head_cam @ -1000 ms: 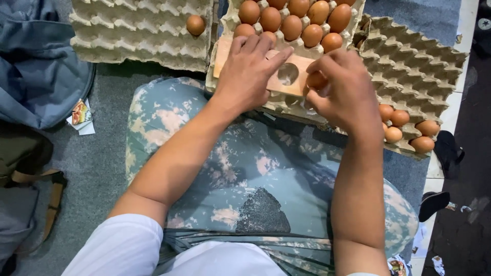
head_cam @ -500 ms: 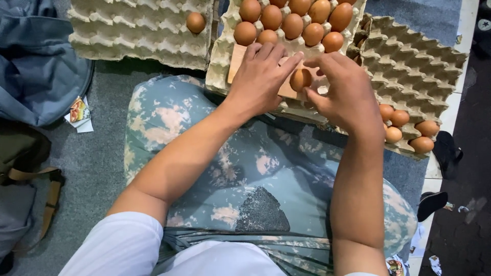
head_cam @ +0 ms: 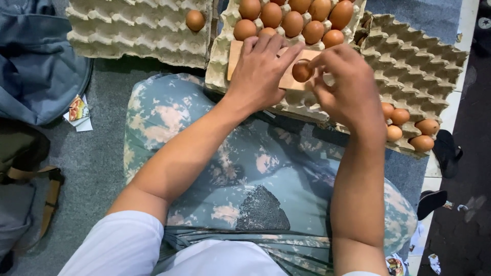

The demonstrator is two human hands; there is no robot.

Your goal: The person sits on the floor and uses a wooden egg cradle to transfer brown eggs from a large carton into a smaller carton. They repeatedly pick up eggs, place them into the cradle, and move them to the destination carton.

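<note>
Egg (head_cam: 302, 71) now pinched in right hand (head_cam: 341, 86) fingers over board, left hand (head_cam: 261, 71) flat.

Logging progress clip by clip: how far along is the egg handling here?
Done: about nine brown eggs fill the middle tray. In hand: the right hand holds one egg at a hole in the wooden board, which the left hand steadies. Left: five eggs wait on the right tray; one sits on the left tray.

Perhaps an egg-sorting floor — stacked pulp egg trays (head_cam: 138, 30); carpet (head_cam: 97, 158)
</note>
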